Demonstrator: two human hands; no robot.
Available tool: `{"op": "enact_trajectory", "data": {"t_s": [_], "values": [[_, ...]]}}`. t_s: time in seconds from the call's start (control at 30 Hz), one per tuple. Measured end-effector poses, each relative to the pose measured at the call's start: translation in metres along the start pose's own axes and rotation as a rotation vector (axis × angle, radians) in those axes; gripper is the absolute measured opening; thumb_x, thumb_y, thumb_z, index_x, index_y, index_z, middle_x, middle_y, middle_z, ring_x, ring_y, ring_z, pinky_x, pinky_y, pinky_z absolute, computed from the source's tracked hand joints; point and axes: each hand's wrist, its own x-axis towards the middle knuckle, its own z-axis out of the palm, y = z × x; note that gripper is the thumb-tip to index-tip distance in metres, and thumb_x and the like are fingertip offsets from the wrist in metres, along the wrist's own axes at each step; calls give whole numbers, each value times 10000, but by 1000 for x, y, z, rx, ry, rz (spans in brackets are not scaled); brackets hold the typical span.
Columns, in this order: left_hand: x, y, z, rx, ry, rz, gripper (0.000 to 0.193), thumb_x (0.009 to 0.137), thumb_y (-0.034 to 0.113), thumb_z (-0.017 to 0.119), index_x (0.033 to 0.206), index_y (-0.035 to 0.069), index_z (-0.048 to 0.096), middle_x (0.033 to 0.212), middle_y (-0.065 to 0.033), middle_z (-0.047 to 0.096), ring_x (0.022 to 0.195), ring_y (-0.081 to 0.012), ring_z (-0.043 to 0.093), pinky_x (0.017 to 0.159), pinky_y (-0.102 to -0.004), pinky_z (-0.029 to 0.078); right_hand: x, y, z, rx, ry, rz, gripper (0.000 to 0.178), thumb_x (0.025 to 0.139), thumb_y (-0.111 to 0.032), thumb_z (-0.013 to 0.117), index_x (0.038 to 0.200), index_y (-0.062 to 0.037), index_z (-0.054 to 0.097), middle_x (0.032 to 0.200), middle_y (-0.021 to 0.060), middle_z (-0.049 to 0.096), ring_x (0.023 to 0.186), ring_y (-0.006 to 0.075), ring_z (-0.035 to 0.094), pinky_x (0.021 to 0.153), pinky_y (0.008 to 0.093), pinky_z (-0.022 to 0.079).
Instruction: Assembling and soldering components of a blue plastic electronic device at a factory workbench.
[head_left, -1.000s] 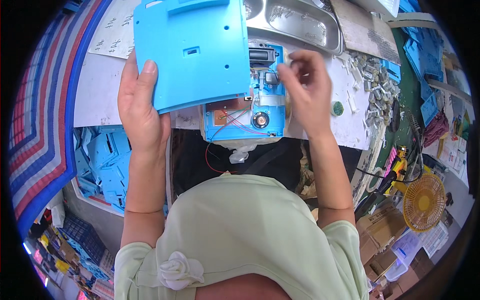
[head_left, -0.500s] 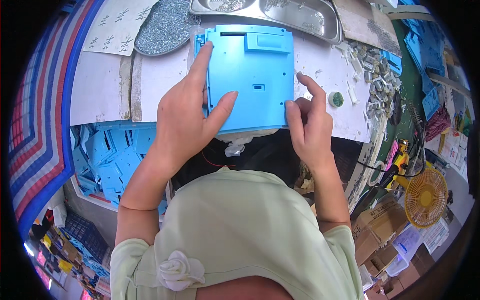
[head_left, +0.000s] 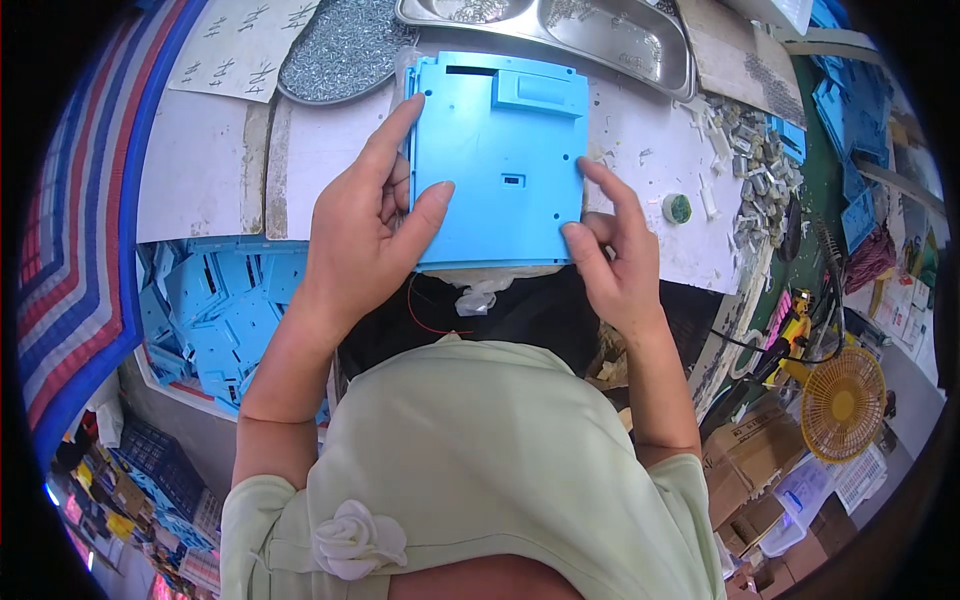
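A flat blue plastic casing (head_left: 480,220) lies on the white worktop in front of me, with a dark slot near its top edge, a raised block at the top right and a small rectangular hole near the middle. My left hand (head_left: 365,220) grips its left side, thumb on the top face and index finger stretched along the edge. At the right edge, my right hand (head_left: 622,245) holds the casing between thumb and index finger, the other fingers curled. The underside of the casing is hidden.
A round tray of screws (head_left: 340,55) and a steel compartment tray (head_left: 620,45) stand at the back. Small metal parts (head_left: 755,165) are heaped at right, near a small green round item (head_left: 676,208). More blue casings (head_left: 225,310) fill a bin at lower left. A yellow fan (head_left: 843,403) stands right.
My right index finger has come down onto the casing's right edge. My left index finger has slid from the top-left corner to the left edge. The casing has turned slightly clockwise.
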Motion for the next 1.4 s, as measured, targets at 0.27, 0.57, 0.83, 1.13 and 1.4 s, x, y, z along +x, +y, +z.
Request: {"op": "enact_trajectory", "data": {"t_s": [0.27, 0.57, 0.83, 1.13, 1.4], "values": [[-9, 3, 2, 141, 87, 24, 592, 893, 124, 748, 1432, -14, 547, 713, -42, 485, 591, -147, 448, 549, -288, 402, 3, -9, 2, -209, 2, -95, 558, 951, -116, 701, 1476, -35, 528, 663, 126, 598, 573, 238, 587, 591, 329, 481], [-27, -2, 4, 157, 61, -11, 491, 925, 122, 725, 1375, -33, 601, 809, -106, 510, 666, -217, 508, 620, -339, 458, 14, -29, -14, -612, -134, -182, 569, 933, -190, 735, 1467, -92, 565, 572, 103, 587, 475, 260, 575, 514, 375, 464], [-26, -3, -18, 150, -136, 94, 833, 787, 201, 864, 1490, -27, 479, 955, -127, 537, 791, -254, 558, 699, -337, 497, 23, -33, -18, -590, -198, -232, 585, 918, -133, 743, 1466, -48, 555, 586, 117, 569, 488, 253, 565, 524, 374, 454], [-28, -17, -30, 278, -294, 204, 1061, 695, 302, 927, 1541, -37, 383, 1058, -166, 552, 887, -345, 590, 774, -394, 518, 25, -36, -12, -752, -259, -365, 608, 915, -96, 706, 1441, 97, 471, 608, 120, 586, 517, 296, 592, 509, 416, 480], [33, -32, -85, 195, -281, 213, 428, 771, 238, 856, 1143, 60, 743, 918, -90, 601, 821, -269, 598, 682, -355, 478, 42, -61, -26, -849, -307, -287, 486, 836, -194, 786, 1259, 10, 660, 624, 84, 617, 543, 286, 616, 508, 403, 471]]}}
